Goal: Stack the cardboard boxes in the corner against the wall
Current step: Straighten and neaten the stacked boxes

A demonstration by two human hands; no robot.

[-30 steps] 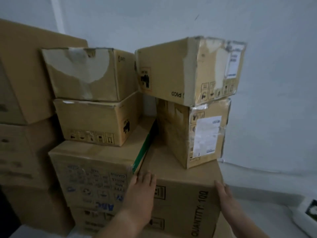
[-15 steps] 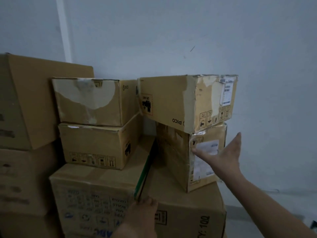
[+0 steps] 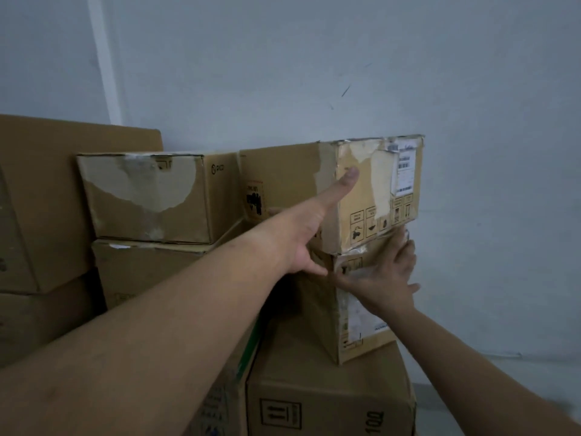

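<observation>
Head view: the top box (image 3: 283, 180) sits on the middle box (image 3: 314, 313), both turned so that a vertical corner points at the person. Its long axis runs roughly from 9 to 3 o'clock, and it overhangs the middle box on the 9 o'clock side. The pair stands on the bottom box (image 3: 330, 391), with the wall (image 3: 314, 73) close behind at 12 o'clock.

The left hand (image 3: 298, 237) straddles the top box's near corner. Its thumb lies straight on the torn label face, pointing to about 1 o'clock. The right hand (image 3: 385, 278) is spread flat on the middle box's label face, fingertips at 12 o'clock reaching the seam under the top box. Neither hand has a grasp on anything.

The boxes lie at 12 o'clock from both palms, so the next move is probably a push or twist to square them against the wall. The left hand is better placed for the top box.

The left fingers are mostly hidden behind the hand, so their contact on the side face is unclear. The gap to the wall, the boxes' backs and the floor are out of sight. The left stack (image 3: 141, 196) stands just beside, at 9 o'clock.
</observation>
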